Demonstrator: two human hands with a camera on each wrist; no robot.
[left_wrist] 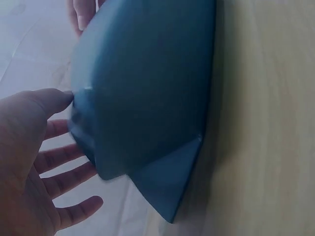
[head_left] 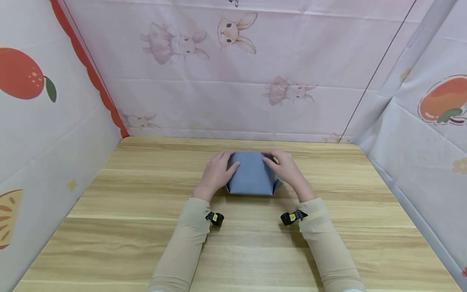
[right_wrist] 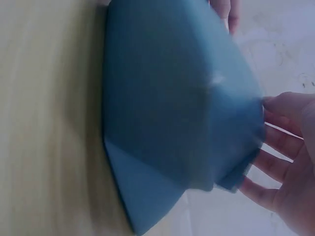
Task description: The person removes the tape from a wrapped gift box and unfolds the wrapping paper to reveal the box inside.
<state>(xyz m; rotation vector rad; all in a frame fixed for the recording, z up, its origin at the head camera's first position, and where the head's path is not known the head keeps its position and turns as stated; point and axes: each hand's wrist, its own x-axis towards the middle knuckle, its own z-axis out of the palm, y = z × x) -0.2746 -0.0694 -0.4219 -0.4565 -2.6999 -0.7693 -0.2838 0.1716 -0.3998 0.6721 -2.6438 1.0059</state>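
Note:
A blue box-like thing with smooth faces and pointed, folded corner flaps sits on the wooden table. My left hand holds its left end, thumb on the upper face and fingers round the far side. At the opposite end my right hand grips it the same way, thumb on top. In the left wrist view the left hand has its thumb at the box's edge and its fingers spread behind. The right wrist view shows the right hand's fingertips along the edge, beside a small loose flap.
The light wooden table runs up to a pale fabric backdrop printed with rabbits. Fabric walls with fruit prints stand at both sides. Black straps with small devices are on both sleeved wrists.

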